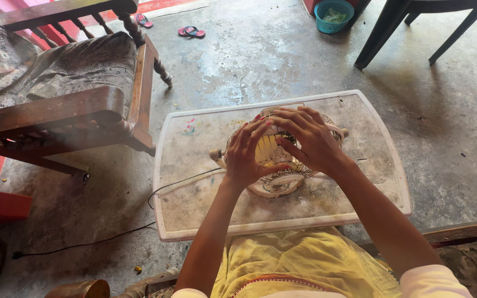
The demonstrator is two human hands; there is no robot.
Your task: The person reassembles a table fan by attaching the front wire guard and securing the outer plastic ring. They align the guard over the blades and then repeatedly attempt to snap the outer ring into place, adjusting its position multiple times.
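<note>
A small round fan (276, 164) with a cream wire grille lies on a dirty white plastic table (360, 198) in front of me. My left hand (247, 154) grips the grille's left side, fingers curled over the wires. My right hand (307, 138) covers the top and right of the grille, fingers spread and pressing on it. A black cord (167, 187) runs from the fan off the table's left edge to the floor. Yellow cloth (305, 259) covers my lap below the table.
A wooden armchair (84, 105) with patterned cushions stands at the left. A dark plastic chair (415, 22) and a teal basket (333, 15) are at the back right. Sandals (191, 31) lie on the concrete floor at the back.
</note>
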